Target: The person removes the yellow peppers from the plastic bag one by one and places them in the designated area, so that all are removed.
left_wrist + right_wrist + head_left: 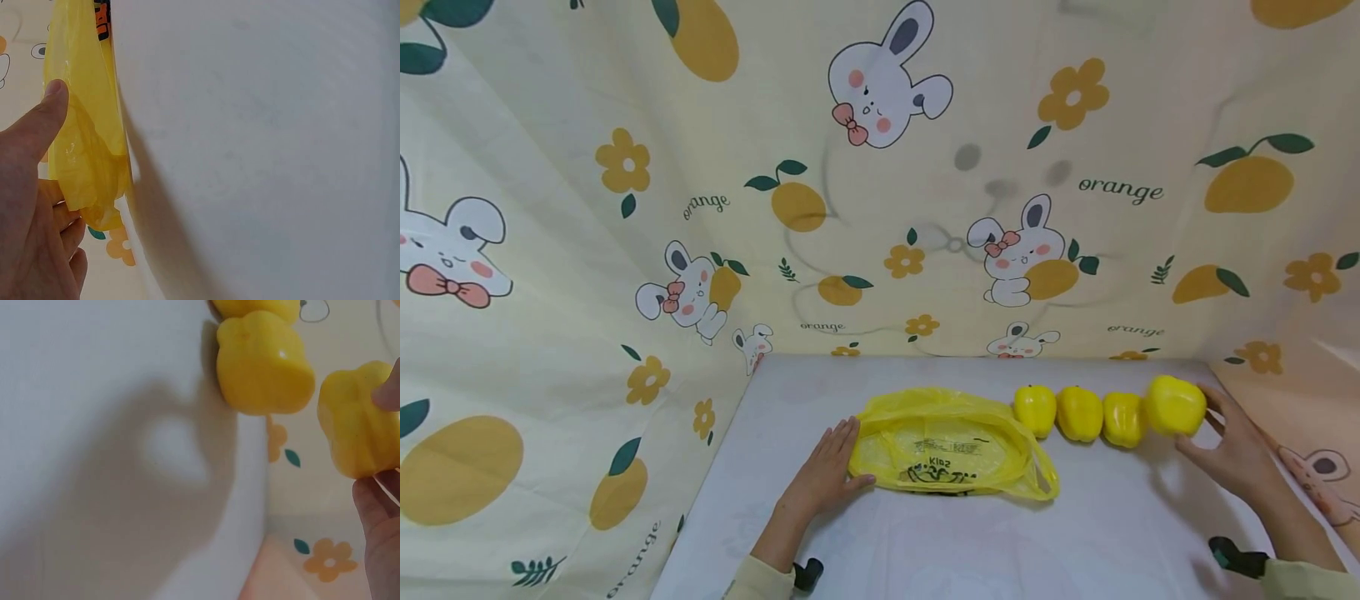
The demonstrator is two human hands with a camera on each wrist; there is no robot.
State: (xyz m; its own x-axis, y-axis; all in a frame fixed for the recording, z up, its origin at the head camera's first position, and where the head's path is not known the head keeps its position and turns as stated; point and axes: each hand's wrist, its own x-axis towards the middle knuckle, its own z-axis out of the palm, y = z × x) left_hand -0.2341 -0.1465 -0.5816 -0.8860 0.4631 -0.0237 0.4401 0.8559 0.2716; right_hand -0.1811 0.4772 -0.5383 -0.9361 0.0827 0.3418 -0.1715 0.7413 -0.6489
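Observation:
My right hand (pixel 1232 450) holds a yellow bell pepper (pixel 1176 406) between thumb and fingers at the right end of a row. In the right wrist view that held pepper (pixel 359 422) is off the table and apart from the nearest one. Three more yellow bell peppers stand side by side: one near the bag (pixel 1034 410), one in the middle (pixel 1080 414) and one at the right (pixel 1124 419). A yellow plastic bag (pixel 947 442) with dark print lies flat to their left. At its left end my left hand (pixel 827 471) touches it, fingers extended and thumb apart (pixel 37 125).
A white-covered table (pixel 940 550) carries everything. Behind and to the left hangs a cream cloth (pixel 880 208) printed with rabbits, oranges and flowers. A dark strap piece (pixel 1236 557) sits at my right wrist, another (pixel 808 575) at my left.

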